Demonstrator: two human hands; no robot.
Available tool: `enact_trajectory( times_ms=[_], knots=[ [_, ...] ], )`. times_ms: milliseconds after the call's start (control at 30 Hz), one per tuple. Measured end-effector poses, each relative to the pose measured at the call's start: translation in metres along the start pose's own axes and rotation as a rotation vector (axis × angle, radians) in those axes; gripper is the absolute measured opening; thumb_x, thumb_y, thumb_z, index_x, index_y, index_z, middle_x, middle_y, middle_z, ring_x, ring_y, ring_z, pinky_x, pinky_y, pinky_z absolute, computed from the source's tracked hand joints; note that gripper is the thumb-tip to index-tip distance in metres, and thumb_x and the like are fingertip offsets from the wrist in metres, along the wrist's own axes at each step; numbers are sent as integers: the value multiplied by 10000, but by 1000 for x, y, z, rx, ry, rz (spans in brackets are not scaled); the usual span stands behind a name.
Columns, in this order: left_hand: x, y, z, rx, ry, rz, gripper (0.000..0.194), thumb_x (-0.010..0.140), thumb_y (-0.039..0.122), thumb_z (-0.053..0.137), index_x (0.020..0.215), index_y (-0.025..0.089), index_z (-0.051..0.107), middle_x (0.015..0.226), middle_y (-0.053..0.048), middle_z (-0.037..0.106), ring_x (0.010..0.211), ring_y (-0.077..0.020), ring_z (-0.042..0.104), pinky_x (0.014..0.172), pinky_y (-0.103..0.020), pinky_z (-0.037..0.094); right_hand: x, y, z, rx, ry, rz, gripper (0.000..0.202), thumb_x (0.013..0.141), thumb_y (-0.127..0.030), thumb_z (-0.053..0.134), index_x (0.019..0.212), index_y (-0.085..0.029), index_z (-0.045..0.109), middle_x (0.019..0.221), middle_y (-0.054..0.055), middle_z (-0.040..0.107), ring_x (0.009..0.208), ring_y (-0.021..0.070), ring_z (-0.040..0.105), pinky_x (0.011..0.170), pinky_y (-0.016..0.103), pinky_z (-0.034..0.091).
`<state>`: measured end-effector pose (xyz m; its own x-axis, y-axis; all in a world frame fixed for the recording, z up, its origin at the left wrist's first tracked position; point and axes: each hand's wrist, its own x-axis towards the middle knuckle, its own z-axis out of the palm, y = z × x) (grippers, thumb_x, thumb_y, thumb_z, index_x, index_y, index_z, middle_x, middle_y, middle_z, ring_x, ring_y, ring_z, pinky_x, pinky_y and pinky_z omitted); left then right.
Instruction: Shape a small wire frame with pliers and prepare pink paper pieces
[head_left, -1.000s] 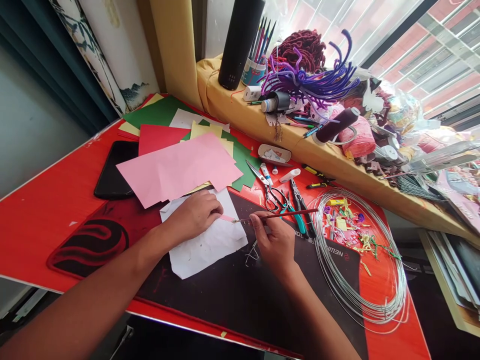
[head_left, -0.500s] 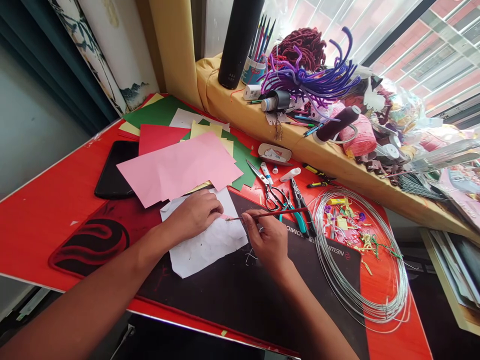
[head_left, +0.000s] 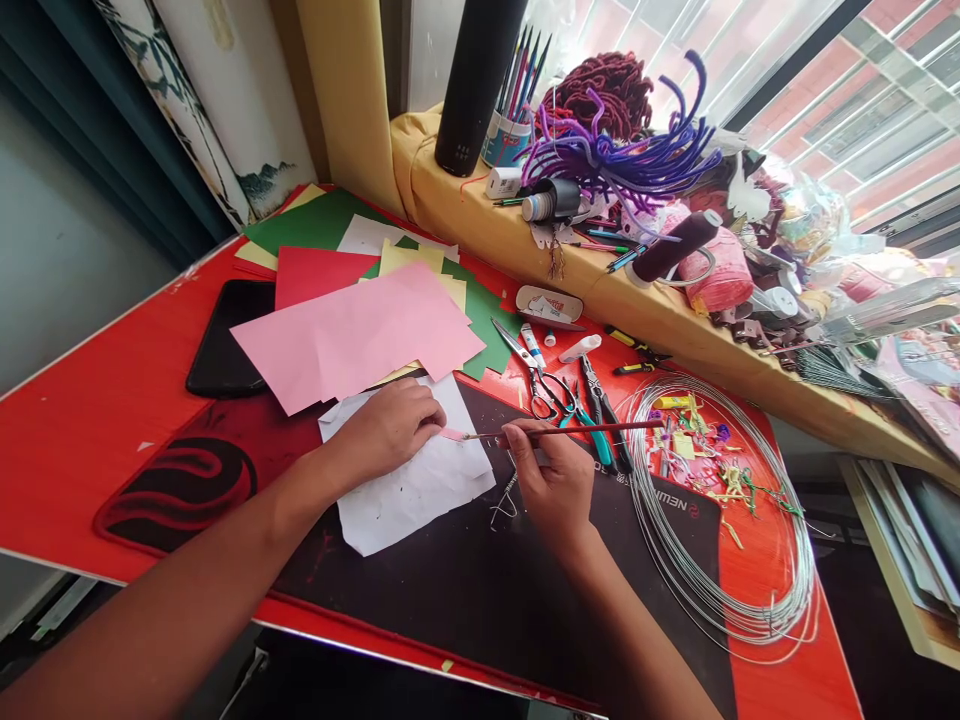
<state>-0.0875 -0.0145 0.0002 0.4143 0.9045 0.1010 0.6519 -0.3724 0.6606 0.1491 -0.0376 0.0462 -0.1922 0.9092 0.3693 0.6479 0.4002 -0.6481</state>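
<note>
My right hand (head_left: 553, 482) grips a thin paintbrush (head_left: 615, 428) with a dark red handle, holding it nearly level. The brush's tip touches a small pink paper piece (head_left: 453, 434) lying on a creased white sheet (head_left: 416, 500). My left hand (head_left: 396, 425) rests on the sheet, its fingers closed together and pressed on the other end of the pink piece, most of which they hide. A small bent wire (head_left: 504, 503) lies on the black mat (head_left: 480, 600) beside my right hand.
Behind the hands are a large pink sheet (head_left: 360, 335), a black phone (head_left: 229, 340), scissors (head_left: 536, 375) and pliers (head_left: 600, 405). A wire coil (head_left: 645, 540) surrounds colourful scraps at right. Craft supplies, including purple pipe cleaners (head_left: 630, 160), crowd the window ledge (head_left: 480, 225).
My right hand has moved to the right with the paintbrush, and its tip has slid along the pink piece away from my left hand. My left hand has stayed in place.
</note>
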Motion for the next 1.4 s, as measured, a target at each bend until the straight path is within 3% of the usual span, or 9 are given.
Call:
enact_trajectory(
  times_ms=[333,633,867,1233,1400],
  knots=[
    [0,0,-1,-3,-1,16,164,956,192,569,882,212,713,878,-48,693,893,-237,583,821,-379,430,7,-4,16,-11,-53,-103,163,1022,-268,594,945,-219,729,828,35,785,751,189,735,727,295,545],
    [0,0,-1,8,-11,17,165,956,181,561,858,203,691,873,-38,700,890,-228,584,822,-371,428,0,7,3,-77,-39,-75,162,1021,-264,595,940,-204,722,848,41,788,771,203,749,717,297,536],
    [-1,1,-2,21,-3,0,145,963,201,563,862,195,666,872,-48,667,886,-228,575,802,-363,431,-1,2,-3,-19,16,-70,158,1019,-238,591,930,-211,719,829,37,784,751,196,741,716,308,543],
    [0,-3,-3,22,-22,28,182,958,187,555,858,199,706,874,-52,677,897,-228,586,823,-370,440,6,-7,19,35,-63,-117,172,1023,-241,590,919,-208,724,839,37,783,751,180,730,706,284,527],
    [-1,-4,-2,36,-22,16,170,955,180,562,863,196,703,887,-50,683,908,-229,585,826,-372,444,5,-4,20,17,-67,-127,164,1022,-236,592,918,-201,713,851,43,782,758,182,730,714,283,520]
  ],
)
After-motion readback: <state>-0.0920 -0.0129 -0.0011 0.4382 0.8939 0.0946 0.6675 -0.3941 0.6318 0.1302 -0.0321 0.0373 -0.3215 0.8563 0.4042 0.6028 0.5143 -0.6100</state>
